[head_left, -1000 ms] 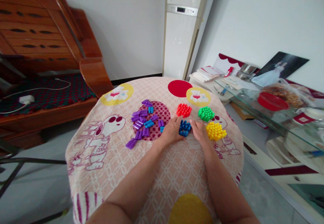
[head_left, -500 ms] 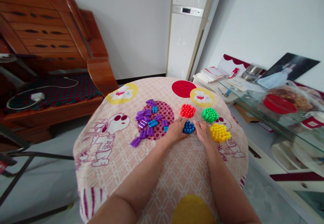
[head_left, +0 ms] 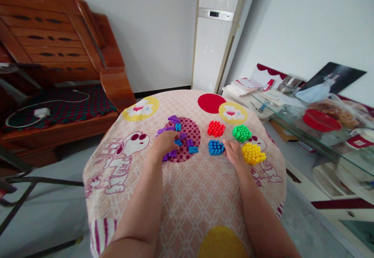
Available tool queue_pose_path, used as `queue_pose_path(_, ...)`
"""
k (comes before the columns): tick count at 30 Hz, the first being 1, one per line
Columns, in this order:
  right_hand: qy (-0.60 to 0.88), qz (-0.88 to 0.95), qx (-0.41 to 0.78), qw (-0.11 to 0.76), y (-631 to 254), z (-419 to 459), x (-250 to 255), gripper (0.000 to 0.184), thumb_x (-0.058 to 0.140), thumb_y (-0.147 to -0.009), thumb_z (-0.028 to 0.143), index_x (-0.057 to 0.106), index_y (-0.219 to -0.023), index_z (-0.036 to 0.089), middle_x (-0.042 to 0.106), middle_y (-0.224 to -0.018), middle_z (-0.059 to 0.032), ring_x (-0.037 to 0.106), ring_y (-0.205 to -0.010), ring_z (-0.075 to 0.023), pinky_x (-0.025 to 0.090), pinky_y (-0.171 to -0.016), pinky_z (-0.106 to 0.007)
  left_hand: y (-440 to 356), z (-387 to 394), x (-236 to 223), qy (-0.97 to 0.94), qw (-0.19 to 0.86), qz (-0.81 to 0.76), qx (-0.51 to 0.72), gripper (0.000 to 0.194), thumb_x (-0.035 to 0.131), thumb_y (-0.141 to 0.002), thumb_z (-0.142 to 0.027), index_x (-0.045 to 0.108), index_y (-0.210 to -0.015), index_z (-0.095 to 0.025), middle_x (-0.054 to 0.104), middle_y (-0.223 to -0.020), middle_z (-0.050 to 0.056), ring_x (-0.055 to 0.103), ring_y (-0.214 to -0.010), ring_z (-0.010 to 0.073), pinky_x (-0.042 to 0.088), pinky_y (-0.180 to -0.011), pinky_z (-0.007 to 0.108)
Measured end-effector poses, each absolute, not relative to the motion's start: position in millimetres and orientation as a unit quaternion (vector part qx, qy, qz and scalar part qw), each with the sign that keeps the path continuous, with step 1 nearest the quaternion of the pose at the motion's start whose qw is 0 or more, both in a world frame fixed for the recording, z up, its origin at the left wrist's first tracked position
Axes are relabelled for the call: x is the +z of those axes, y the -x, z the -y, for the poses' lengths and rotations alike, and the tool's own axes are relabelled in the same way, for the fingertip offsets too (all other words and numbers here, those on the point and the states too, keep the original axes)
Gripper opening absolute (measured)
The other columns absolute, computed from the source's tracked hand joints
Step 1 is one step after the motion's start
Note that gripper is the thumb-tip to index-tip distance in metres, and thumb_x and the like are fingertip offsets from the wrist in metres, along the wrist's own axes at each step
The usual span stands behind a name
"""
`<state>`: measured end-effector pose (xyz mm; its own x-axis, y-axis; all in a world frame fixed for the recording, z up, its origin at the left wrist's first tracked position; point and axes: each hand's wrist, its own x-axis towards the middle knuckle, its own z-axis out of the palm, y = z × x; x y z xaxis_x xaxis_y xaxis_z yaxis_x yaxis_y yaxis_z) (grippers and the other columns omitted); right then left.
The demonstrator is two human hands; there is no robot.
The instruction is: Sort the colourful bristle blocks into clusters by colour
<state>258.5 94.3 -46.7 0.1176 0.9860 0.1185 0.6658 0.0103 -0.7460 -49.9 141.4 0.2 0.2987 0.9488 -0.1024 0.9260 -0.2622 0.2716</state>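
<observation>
My left hand (head_left: 166, 144) is over a loose group of small plastic pieces, fingers bent and slightly apart around a blue piece (head_left: 178, 143), whose left end they hide. Purple pieces (head_left: 172, 153) show under and around the hand, and another blue piece (head_left: 193, 150) lies to its right. My right hand (head_left: 233, 152) rests against the right side of a tight block of round-tipped blue pegs (head_left: 216, 147), its fingertips touching the edge without wrapping round it. Similar blocks of red pegs (head_left: 216, 129), green pegs (head_left: 242, 133) and yellow pegs (head_left: 253, 154) stand close by.
A patterned cloth (head_left: 198, 203) covers the round table. A wooden bench (head_left: 113, 83) stands at the left, a white floor-standing air conditioner (head_left: 212, 51) behind. On the right, a glass shelf (head_left: 295, 121) holds a red bowl (head_left: 321, 120) and bagged food.
My left hand has left the block of blue pegs and moved left onto the loose purple and blue pieces. My right hand stays beside the block, which now shows more fully.
</observation>
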Motion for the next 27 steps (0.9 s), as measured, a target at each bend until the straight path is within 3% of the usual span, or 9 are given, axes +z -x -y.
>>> queue_pose_path(11,0.663,0.621,0.238,0.345,-258,-94,-46,0.052,0.034,-0.093,0.057,0.05,-0.056,0.023,0.058,-0.052,-0.0037,0.054,-0.054,-0.0177,0.039,-0.053,-0.028,5,-133,10,-0.813,0.152,-0.514,0.226,0.03,0.063,-0.075,-0.02,0.067,-0.105,-0.016,0.069,-0.103,0.007,0.064,-0.097,0.0221,0.049,-0.088,0.032)
queue_pose_path(19,0.656,0.628,0.221,0.356,-259,-95,-48,0.055,0.033,-0.091,0.063,0.048,-0.055,0.024,0.056,-0.051,-0.0042,0.051,-0.054,-0.0176,0.037,-0.053,-0.028,-49,-128,-22,-0.841,0.18,-0.469,0.202,0.035,0.063,-0.073,-0.013,0.066,-0.107,-0.015,0.071,-0.107,0.01,0.065,-0.103,0.023,0.051,-0.092,0.035)
queue_pose_path(27,0.661,0.629,0.225,0.341,-258,-95,-46,0.054,0.033,-0.092,0.059,0.048,-0.055,0.024,0.057,-0.052,-0.0055,0.053,-0.054,-0.0187,0.038,-0.053,-0.029,-54,-128,-23,-0.836,0.22,-0.453,0.218,0.035,0.062,-0.069,-0.008,0.065,-0.104,-0.014,0.072,-0.099,0.007,0.067,-0.09,0.0199,0.053,-0.084,0.032)
